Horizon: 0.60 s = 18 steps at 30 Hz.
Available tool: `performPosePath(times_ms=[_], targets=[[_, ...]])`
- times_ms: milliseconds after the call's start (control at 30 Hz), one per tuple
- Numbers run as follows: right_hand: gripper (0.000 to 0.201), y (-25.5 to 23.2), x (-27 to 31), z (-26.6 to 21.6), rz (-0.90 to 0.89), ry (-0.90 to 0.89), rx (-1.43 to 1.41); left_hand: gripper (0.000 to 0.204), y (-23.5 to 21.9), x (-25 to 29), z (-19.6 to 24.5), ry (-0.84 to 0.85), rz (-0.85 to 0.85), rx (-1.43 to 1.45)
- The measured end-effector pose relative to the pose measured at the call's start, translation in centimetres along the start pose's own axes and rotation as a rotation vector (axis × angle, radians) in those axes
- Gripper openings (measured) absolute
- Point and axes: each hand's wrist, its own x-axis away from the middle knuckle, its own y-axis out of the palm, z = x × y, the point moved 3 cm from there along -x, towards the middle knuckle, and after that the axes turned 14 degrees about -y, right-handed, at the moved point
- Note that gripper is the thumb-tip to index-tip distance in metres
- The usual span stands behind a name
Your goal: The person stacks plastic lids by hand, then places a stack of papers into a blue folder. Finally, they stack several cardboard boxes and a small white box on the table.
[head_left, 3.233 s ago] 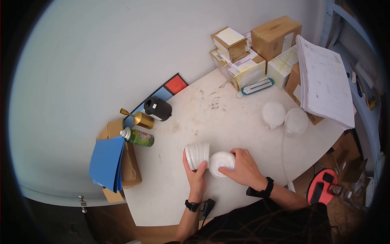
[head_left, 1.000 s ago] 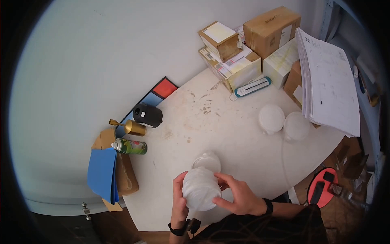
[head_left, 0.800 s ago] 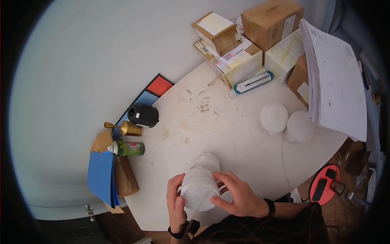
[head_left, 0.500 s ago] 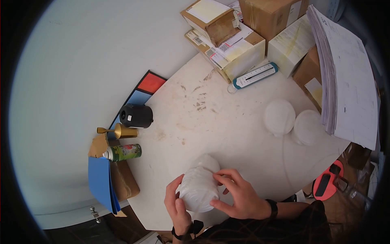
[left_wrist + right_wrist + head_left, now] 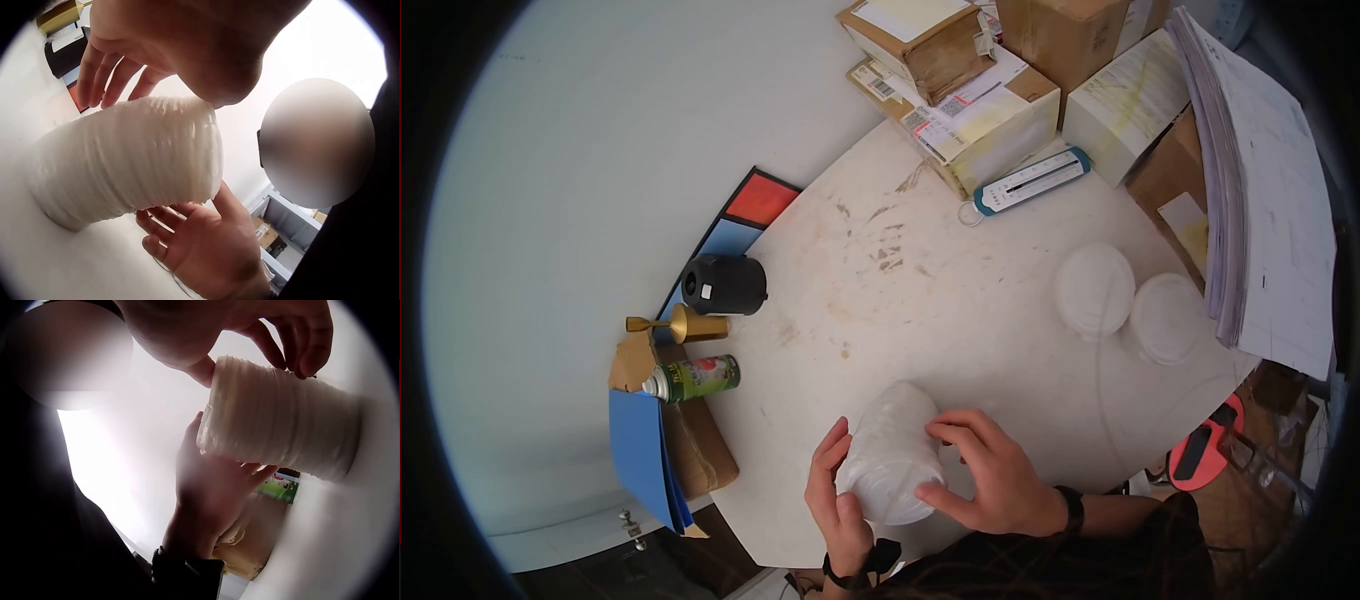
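Note:
A tall stack of translucent white plastic lids [image 5: 892, 450] stands at the front of the table, rippled along its side. In the left wrist view the stack [image 5: 131, 162] curves slightly between both hands. My left hand [image 5: 838, 500] is on its left, fingers fairly straight and spread off the side, thumb near the top rim. On the other side my right hand [image 5: 995, 480] bends its fingers against the stack, fingertips on the side and thumb at the top rim. In the right wrist view the right hand's fingers [image 5: 306, 356] curl down onto the lids.
Two round white stacks [image 5: 1095, 290] stand to the right. Cardboard boxes [image 5: 960, 120], a teal-edged gauge [image 5: 1032, 183] and piled papers [image 5: 1270, 210] lie at the back right. A spray can [image 5: 705, 376], black cylinder [image 5: 728, 285], brass piece [image 5: 698, 323] and blue folder [image 5: 636, 455] line the left.
Earlier my hands held separate lid piles; now they form one stack standing on the table. Over the last second my left fingers have spread from its side, and the head view has shifted.

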Motion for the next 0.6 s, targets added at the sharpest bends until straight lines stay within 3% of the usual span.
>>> performPosePath(times_ms=[133, 233, 367, 533, 600], targets=[[0.048, -0.1, -1.1, -1.2, 0.058, -0.155, 0.14, 0.085, 0.8, -0.9, -2.0, -0.024, -0.128, 0.206], [0.04, 1.0, -0.9, -2.1, 0.039, -0.493, 0.362, 0.086, 1.1, -1.4, -2.3, -0.032, -0.154, 0.283], [0.03, 1.9, -1.4, -2.9, -0.033, -0.472, 0.481, 0.083, 2.2, -2.0, -2.7, -0.044, -0.118, 0.436], [0.028, 2.8, -2.7, -2.3, -0.038, -0.403, 0.484, 0.082, 2.1, -4.2, -4.8, -0.059, -0.312, 0.516], [0.029, 3.0, -3.1, -1.9, -0.023, -0.364, 0.468, 0.082, 2.7, -4.7, -4.9, -0.07, -0.319, 0.589]])
